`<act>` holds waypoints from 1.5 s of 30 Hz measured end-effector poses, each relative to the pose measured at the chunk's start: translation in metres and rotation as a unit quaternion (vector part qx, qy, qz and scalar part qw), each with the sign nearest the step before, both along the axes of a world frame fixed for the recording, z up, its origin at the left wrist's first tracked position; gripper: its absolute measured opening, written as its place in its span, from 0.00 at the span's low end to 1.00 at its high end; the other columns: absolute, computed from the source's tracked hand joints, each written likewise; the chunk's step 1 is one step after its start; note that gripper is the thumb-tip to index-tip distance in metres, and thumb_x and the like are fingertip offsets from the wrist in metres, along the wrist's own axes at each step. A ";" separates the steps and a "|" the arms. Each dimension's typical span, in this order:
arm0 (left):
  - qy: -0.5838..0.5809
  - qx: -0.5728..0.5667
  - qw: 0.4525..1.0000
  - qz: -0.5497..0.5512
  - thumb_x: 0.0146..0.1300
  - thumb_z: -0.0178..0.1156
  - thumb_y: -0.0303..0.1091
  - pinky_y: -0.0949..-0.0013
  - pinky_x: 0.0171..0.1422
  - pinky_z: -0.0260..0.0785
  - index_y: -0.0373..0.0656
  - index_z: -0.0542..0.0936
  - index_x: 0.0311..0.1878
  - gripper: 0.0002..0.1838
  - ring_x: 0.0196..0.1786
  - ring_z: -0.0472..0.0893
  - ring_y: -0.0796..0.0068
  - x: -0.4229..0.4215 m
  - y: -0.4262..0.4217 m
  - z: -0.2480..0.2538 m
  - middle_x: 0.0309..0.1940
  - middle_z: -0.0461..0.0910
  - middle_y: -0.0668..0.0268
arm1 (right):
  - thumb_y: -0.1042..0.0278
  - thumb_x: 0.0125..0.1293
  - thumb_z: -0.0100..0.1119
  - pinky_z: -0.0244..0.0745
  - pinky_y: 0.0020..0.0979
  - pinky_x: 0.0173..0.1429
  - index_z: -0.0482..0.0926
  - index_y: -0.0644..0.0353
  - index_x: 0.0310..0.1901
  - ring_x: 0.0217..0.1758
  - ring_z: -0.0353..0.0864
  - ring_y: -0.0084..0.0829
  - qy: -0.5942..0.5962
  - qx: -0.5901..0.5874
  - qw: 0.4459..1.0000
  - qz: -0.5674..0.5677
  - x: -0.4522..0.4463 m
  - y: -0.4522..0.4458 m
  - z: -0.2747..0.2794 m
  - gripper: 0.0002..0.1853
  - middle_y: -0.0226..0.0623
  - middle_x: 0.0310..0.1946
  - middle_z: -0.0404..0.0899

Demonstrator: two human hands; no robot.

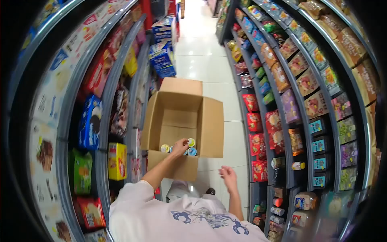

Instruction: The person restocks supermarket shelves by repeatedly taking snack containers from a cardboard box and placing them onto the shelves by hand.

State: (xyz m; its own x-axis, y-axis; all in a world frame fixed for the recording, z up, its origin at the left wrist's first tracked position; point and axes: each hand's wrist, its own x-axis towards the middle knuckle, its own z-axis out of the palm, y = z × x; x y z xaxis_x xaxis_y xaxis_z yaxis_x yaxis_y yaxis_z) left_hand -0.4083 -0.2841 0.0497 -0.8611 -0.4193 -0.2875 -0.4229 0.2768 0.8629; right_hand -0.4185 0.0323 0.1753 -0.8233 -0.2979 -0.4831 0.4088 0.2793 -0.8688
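My left hand (180, 147) reaches down into an open cardboard box (210, 129). Its fingers are closed at the edge of a small round container with a yellow-green lid (192, 142). Close by in the box stand a blue-lidded container (192, 151) and a yellow-lidded one (165, 148); others are partly hidden under my hand. To the right of the box, my right hand (228, 174) hangs in the air with its fingers loosely apart and nothing in them. On the right shelf beyond it sits a small yellow-labelled bottle (298, 165).
Shelves of packaged snacks line both sides of the aisle. Blue cartons (162, 59) are stacked behind the box on the left. A yellow box (117, 161) stands on the left shelf. White floor tiles (213, 68) run down the aisle.
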 end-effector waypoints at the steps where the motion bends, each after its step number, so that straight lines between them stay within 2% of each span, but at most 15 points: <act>1: -0.038 0.010 0.999 -0.007 0.56 0.59 0.34 0.61 0.51 0.74 0.39 0.79 0.51 0.19 0.47 0.83 0.60 -0.012 -0.008 -0.012 0.43 0.83 0.55 | 0.65 0.68 0.56 0.75 0.26 0.46 0.76 0.63 0.52 0.40 0.79 0.23 0.017 0.022 0.999 0.017 0.007 -0.015 -0.006 0.15 0.34 0.42 0.82; 10: -0.207 0.014 0.978 -0.011 0.52 0.63 0.40 0.57 0.62 0.69 0.39 0.75 0.59 0.30 0.59 0.75 0.51 -0.076 -0.004 -0.147 0.55 0.76 0.46 | 0.64 0.66 0.60 0.74 0.25 0.51 0.77 0.62 0.54 0.45 0.79 0.22 -0.040 0.112 0.977 0.179 0.034 -0.056 -0.024 0.17 0.33 0.42 0.82; 13: -0.274 0.122 0.954 0.019 0.52 0.65 0.49 0.59 0.64 0.67 0.42 0.71 0.64 0.37 0.61 0.74 0.52 -0.087 0.001 -0.092 0.58 0.75 0.49 | 0.64 0.67 0.60 0.74 0.26 0.54 0.76 0.62 0.55 0.48 0.79 0.24 -0.066 0.125 0.979 0.148 0.010 -0.060 -0.010 0.18 0.35 0.45 0.82; 20: -0.234 0.092 0.965 0.067 0.53 0.62 0.56 0.56 0.69 0.62 0.44 0.73 0.63 0.37 0.66 0.69 0.50 -0.098 0.004 -0.286 0.63 0.70 0.49 | 0.64 0.67 0.59 0.73 0.26 0.53 0.74 0.66 0.56 0.46 0.79 0.24 -0.066 0.136 0.970 0.192 -0.048 -0.036 -0.057 0.20 0.35 0.45 0.81; 21: -0.265 0.159 0.949 0.053 0.59 0.56 0.54 0.55 0.66 0.65 0.44 0.77 0.59 0.30 0.63 0.72 0.50 -0.098 0.001 -0.320 0.61 0.73 0.51 | 0.64 0.68 0.58 0.73 0.26 0.51 0.74 0.66 0.56 0.45 0.78 0.23 -0.062 0.133 0.970 0.192 -0.051 -0.038 -0.048 0.19 0.35 0.45 0.81; 22: -0.227 0.191 0.950 0.093 0.62 0.54 0.42 0.55 0.43 0.74 0.33 0.77 0.51 0.22 0.41 0.82 0.57 -0.097 -0.005 -0.357 0.40 0.82 0.52 | 0.64 0.68 0.57 0.73 0.25 0.49 0.74 0.66 0.56 0.44 0.78 0.23 -0.057 0.133 0.971 0.192 -0.060 -0.041 -0.041 0.19 0.34 0.44 0.81; 24: -0.232 0.272 0.930 0.090 0.62 0.50 0.39 0.56 0.40 0.74 0.37 0.83 0.37 0.17 0.38 0.82 0.60 -0.106 -0.002 -0.380 0.32 0.84 0.55 | 0.63 0.69 0.56 0.72 0.25 0.48 0.74 0.66 0.56 0.43 0.77 0.22 -0.058 0.119 0.973 0.190 -0.067 -0.041 -0.032 0.19 0.34 0.44 0.81; 25: -0.242 0.107 0.963 -0.045 0.60 0.51 0.40 0.57 0.43 0.74 0.40 0.84 0.38 0.16 0.40 0.82 0.62 -0.107 -0.007 -0.393 0.37 0.84 0.56 | 0.60 0.67 0.58 0.72 0.26 0.53 0.76 0.65 0.55 0.46 0.78 0.23 -0.068 0.108 0.976 0.178 -0.070 -0.039 -0.030 0.20 0.35 0.42 0.82; 26: -0.309 0.079 0.947 -0.024 0.58 0.57 0.53 0.57 0.64 0.66 0.38 0.79 0.55 0.30 0.60 0.75 0.53 -0.118 -0.001 -0.350 0.57 0.76 0.49 | 0.62 0.67 0.58 0.73 0.26 0.54 0.75 0.65 0.55 0.47 0.78 0.23 -0.093 0.113 0.972 0.186 -0.073 -0.036 -0.031 0.19 0.36 0.43 0.81; 28: -0.312 0.060 0.946 0.056 0.50 0.64 0.54 0.59 0.62 0.67 0.37 0.79 0.55 0.34 0.61 0.75 0.54 -0.118 0.002 -0.318 0.57 0.76 0.50 | 0.65 0.69 0.56 0.73 0.26 0.55 0.74 0.67 0.56 0.48 0.78 0.24 -0.137 0.098 0.968 0.185 -0.081 -0.040 -0.020 0.18 0.35 0.44 0.81; 31: -0.278 0.068 0.944 0.161 0.43 0.64 0.48 0.57 0.50 0.72 0.42 0.86 0.34 0.20 0.45 0.82 0.56 -0.119 -0.016 -0.206 0.42 0.83 0.51 | 0.66 0.70 0.54 0.71 0.27 0.53 0.73 0.64 0.57 0.49 0.78 0.25 -0.128 0.094 0.966 0.202 -0.094 -0.043 -0.019 0.17 0.34 0.48 0.79; 37: -0.148 -0.014 0.985 0.092 0.44 0.65 0.47 0.56 0.61 0.68 0.38 0.78 0.52 0.32 0.57 0.76 0.50 -0.095 -0.049 -0.043 0.53 0.76 0.46 | 0.68 0.69 0.55 0.69 0.25 0.52 0.74 0.64 0.52 0.46 0.76 0.22 -0.071 0.090 0.965 0.235 -0.121 -0.077 -0.024 0.14 0.31 0.43 0.78; 40: -0.092 -0.103 0.990 0.021 0.46 0.63 0.47 0.58 0.58 0.70 0.36 0.78 0.50 0.30 0.53 0.75 0.47 -0.072 -0.034 0.032 0.47 0.74 0.46 | 0.69 0.58 0.68 0.70 0.28 0.56 0.65 0.68 0.62 0.50 0.76 0.30 0.005 0.138 0.958 0.253 -0.120 -0.103 -0.021 0.32 0.38 0.51 0.75; 43: -0.046 -0.089 0.991 -0.087 0.47 0.63 0.46 0.57 0.55 0.70 0.37 0.77 0.50 0.28 0.50 0.75 0.48 -0.055 -0.011 0.092 0.44 0.73 0.48 | 0.66 0.46 0.75 0.74 0.37 0.55 0.58 0.68 0.67 0.53 0.78 0.43 0.425 0.208 0.808 0.350 -0.112 -0.137 0.004 0.47 0.52 0.54 0.74; 45: -0.034 -0.025 0.986 -0.164 0.48 0.64 0.44 0.57 0.55 0.68 0.39 0.75 0.50 0.27 0.49 0.75 0.50 -0.052 0.010 0.119 0.43 0.72 0.51 | 0.66 0.43 0.77 0.74 0.38 0.55 0.56 0.69 0.68 0.54 0.77 0.45 0.400 0.166 0.830 0.352 -0.105 -0.138 0.007 0.52 0.54 0.57 0.71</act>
